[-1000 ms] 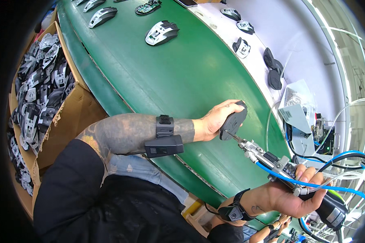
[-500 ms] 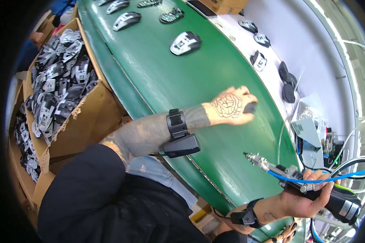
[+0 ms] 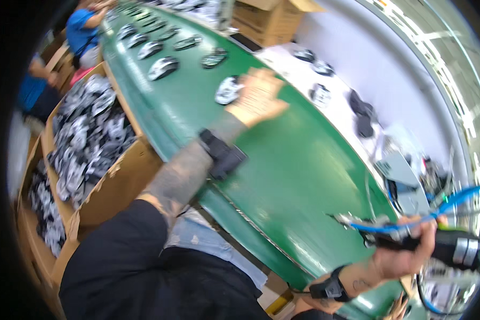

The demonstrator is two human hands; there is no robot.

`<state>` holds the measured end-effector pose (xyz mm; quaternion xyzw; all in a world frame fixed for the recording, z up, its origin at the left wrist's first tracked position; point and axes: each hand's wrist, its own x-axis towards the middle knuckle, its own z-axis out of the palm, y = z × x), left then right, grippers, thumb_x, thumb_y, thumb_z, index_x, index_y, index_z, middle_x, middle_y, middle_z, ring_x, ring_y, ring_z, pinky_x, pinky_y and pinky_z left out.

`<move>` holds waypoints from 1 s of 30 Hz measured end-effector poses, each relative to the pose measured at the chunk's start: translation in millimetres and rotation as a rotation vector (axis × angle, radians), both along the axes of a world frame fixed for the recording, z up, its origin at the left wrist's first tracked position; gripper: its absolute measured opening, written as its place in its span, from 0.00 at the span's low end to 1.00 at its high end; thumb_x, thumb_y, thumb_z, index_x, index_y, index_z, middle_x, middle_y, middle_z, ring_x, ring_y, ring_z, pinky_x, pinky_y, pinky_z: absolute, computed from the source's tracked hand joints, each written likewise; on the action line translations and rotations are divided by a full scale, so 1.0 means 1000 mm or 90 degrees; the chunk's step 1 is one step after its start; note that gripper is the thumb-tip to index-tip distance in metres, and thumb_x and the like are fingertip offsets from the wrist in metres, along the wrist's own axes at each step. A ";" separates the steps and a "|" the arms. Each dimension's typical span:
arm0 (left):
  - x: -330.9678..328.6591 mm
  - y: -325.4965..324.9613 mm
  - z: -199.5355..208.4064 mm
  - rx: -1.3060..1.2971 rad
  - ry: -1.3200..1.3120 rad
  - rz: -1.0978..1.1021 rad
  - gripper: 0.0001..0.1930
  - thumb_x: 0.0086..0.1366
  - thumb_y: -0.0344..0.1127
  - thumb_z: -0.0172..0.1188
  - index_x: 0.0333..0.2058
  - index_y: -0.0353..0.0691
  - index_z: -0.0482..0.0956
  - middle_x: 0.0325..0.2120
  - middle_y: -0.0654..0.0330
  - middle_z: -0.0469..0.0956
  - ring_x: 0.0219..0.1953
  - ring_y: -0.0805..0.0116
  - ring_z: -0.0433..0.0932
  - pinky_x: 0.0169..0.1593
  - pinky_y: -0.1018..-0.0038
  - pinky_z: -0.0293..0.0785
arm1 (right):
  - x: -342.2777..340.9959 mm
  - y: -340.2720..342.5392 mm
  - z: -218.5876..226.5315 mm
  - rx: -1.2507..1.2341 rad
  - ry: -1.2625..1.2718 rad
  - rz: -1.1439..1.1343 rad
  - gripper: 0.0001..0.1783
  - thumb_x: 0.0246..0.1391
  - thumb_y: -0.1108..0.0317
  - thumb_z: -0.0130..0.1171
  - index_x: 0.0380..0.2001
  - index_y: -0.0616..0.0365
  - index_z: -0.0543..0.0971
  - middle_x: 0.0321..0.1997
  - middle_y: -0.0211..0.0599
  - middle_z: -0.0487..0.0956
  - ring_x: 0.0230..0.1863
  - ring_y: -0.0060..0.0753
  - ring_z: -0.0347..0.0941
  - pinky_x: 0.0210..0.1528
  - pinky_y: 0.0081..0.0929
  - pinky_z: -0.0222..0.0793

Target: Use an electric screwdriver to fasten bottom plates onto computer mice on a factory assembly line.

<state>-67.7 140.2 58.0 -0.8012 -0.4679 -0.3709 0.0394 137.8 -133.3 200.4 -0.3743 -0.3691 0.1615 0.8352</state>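
My left hand (image 3: pixel 258 97) reaches across the green belt with its fingers spread, at the right side of a white and black computer mouse shell (image 3: pixel 227 90). Blur hides whether the fingertips touch the shell. In my right hand (image 3: pixel 402 257), at the lower right, is a black powered screwdriver (image 3: pixel 460 248) with a silver band and a blue hose along it. Its slim tip points left over the belt (image 3: pixel 282 181). Farther along the belt lie another mouse shell (image 3: pixel 163 68) and a mouse part with a green circuit board (image 3: pixel 214 58).
Cardboard boxes (image 3: pixel 138 160) full of grey and black mouse parts stand at the left. On the white ledge (image 3: pixel 298 80) are several mouse parts and dark pieces (image 3: pixel 361 113). A grey metal device (image 3: pixel 402 173) stands nearby. Other people (image 3: pixel 82 29) are at the far left; another hand (image 3: pixel 397 306) shows at the bottom.
My left hand has moved left and away from me, to the mouse shell. The dark piece at its fingers earlier no longer shows. My right hand keeps hold of the screwdriver. The view has shifted.
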 end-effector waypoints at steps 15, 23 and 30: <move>0.083 -0.103 0.000 -1.068 -1.012 -0.568 0.18 0.63 0.48 0.50 0.47 0.44 0.71 0.38 0.59 0.74 0.30 0.61 0.77 0.38 0.61 0.78 | 0.018 0.026 0.001 0.119 -0.034 -0.175 0.14 0.51 0.69 0.52 0.40 0.62 0.66 0.17 0.28 0.66 0.18 0.19 0.63 0.23 0.18 0.63; 0.094 -0.138 -0.032 -1.178 -1.019 -0.683 0.19 0.66 0.42 0.45 0.54 0.46 0.63 0.47 0.58 0.69 0.38 0.62 0.75 0.43 0.59 0.77 | 0.014 0.033 -0.005 0.130 -0.048 -0.200 0.18 0.51 0.65 0.53 0.43 0.60 0.63 0.17 0.25 0.63 0.18 0.17 0.61 0.19 0.18 0.62; 0.091 -0.141 -0.026 -1.203 -0.987 -0.712 0.21 0.66 0.43 0.44 0.55 0.46 0.62 0.47 0.57 0.69 0.39 0.62 0.75 0.43 0.60 0.77 | 0.009 0.042 -0.008 0.128 -0.069 -0.219 0.16 0.51 0.64 0.53 0.40 0.60 0.66 0.16 0.24 0.63 0.18 0.18 0.61 0.21 0.18 0.60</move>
